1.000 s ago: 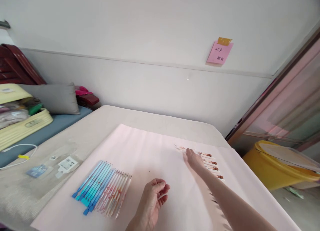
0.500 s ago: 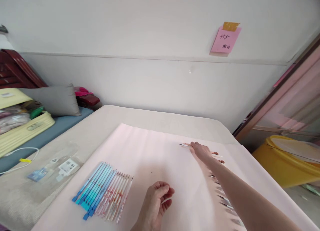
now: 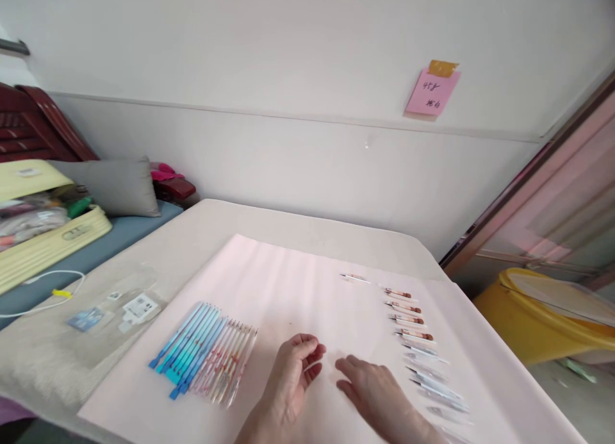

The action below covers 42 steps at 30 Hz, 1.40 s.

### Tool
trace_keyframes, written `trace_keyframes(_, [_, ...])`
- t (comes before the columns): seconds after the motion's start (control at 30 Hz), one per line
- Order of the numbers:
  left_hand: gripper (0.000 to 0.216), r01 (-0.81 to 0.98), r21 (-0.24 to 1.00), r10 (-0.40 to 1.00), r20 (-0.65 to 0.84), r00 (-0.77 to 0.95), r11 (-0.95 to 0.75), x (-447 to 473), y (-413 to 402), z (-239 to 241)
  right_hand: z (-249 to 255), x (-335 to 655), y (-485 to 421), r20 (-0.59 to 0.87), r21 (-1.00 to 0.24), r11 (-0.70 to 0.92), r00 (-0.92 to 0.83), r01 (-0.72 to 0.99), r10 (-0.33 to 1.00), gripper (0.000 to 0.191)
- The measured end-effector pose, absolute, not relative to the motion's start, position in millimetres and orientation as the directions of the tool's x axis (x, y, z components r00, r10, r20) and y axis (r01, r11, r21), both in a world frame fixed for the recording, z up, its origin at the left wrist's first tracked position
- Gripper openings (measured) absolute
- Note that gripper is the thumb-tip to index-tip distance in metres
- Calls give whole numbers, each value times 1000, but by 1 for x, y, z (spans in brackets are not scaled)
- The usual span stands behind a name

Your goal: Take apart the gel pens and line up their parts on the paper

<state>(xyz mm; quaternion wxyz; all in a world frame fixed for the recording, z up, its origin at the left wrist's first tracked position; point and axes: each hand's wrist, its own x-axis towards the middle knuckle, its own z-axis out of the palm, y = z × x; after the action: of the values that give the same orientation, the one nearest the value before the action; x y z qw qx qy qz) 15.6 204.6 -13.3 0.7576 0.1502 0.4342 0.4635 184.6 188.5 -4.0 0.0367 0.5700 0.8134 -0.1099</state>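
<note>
My left hand hovers over the pink sheet, its fingers loosely curled and nothing visible in them. Beside it, my right hand is open with thumb and fingers apart, holding nothing I can see. To the left, a row of slim blue pens lies against a row of white-and-red patterned pens. One single pen lies apart near the sheet's far edge. Down the right side are several spaced pens with brown ends and, nearer me, several pale pens.
Clear plastic packaging and a white cable lie left of the sheet. Farther left stand a yellow box and a grey cushion. A yellow bin is at the right. Behind is a wall with a pink note.
My right hand has let go of the pen at the far edge and come back toward me, beside my left hand. The pen stays lying there. My left hand has barely moved.
</note>
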Motion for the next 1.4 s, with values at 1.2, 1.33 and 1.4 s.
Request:
trace_keyframes(1.2, [14, 871, 467, 951, -309, 0, 152, -35, 238, -27, -36, 161, 150, -174, -293, 187, -245, 938, 954, 16])
trace_keyframes(1.33, [16, 547, 815, 921, -342, 189, 191, -17, 233, -14, -21, 160, 154, -128, -679, -1, -117, 734, 985, 20])
trace_keyframes(1.4, [19, 201, 940, 896, -328, 300, 277, -9, 228, -8, -14, 159, 155, -185, -901, -131, -93, 414, 978, 23])
